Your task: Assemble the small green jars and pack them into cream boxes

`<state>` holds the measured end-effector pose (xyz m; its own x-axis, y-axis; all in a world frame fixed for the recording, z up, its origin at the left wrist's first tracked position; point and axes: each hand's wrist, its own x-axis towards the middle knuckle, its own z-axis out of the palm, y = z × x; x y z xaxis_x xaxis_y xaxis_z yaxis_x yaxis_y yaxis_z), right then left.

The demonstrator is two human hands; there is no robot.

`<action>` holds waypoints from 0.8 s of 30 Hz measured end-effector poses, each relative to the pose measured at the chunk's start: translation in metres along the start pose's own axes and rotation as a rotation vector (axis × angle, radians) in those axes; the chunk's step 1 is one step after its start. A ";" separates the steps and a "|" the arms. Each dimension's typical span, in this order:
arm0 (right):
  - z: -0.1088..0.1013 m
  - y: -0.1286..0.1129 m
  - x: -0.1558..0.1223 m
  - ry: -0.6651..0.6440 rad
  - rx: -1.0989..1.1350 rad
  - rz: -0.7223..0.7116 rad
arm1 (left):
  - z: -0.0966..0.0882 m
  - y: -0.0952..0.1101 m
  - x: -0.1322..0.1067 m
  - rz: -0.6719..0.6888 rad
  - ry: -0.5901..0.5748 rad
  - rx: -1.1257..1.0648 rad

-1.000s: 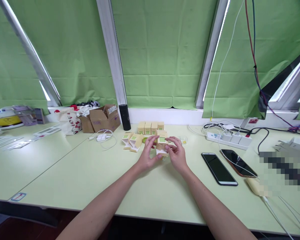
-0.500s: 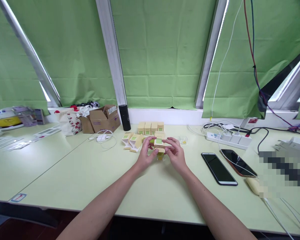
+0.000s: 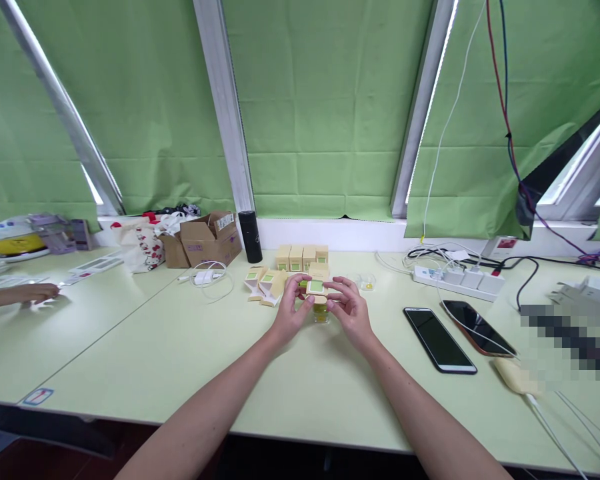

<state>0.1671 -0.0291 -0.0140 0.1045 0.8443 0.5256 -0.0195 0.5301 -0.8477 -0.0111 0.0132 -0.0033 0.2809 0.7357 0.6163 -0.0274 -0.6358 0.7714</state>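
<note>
Between the fingertips of my left hand [image 3: 294, 310] and my right hand [image 3: 349, 308] is a small tan carton [image 3: 316, 287] with a green square on its face. Both thumbs press on its near flap. Just below the flap a small clear container [image 3: 321, 314] with something yellow inside stands on the table. Beyond my hands is a row of similar tan cartons [image 3: 296, 257]. Flattened or part-folded cartons [image 3: 270, 283] lie left of my left hand. Behind my right hand are small clear containers [image 3: 367, 282] with a bit of yellow.
Two phones [image 3: 440, 340] and a power strip [image 3: 457, 283] with cables lie on the right. A black bottle [image 3: 250, 237], an open cardboard box [image 3: 210, 240] and a white charger [image 3: 205, 277] stand or lie to the left. Another person's hand [image 3: 40, 293] reaches in at far left.
Another person's hand has come in at the far left. The carton in my hands has shifted slightly, and more of the clear container below it shows.
</note>
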 end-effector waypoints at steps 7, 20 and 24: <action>0.000 -0.003 0.000 -0.008 0.016 -0.007 | -0.001 -0.001 0.000 0.006 0.001 0.021; 0.002 0.001 0.001 0.013 0.012 -0.008 | -0.001 -0.003 0.000 0.024 0.034 0.082; 0.002 0.000 0.001 0.022 0.003 -0.001 | -0.002 -0.001 -0.001 0.031 0.017 0.085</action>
<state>0.1657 -0.0283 -0.0135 0.1268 0.8416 0.5250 -0.0220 0.5316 -0.8467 -0.0129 0.0136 -0.0043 0.2650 0.7188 0.6427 0.0459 -0.6752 0.7362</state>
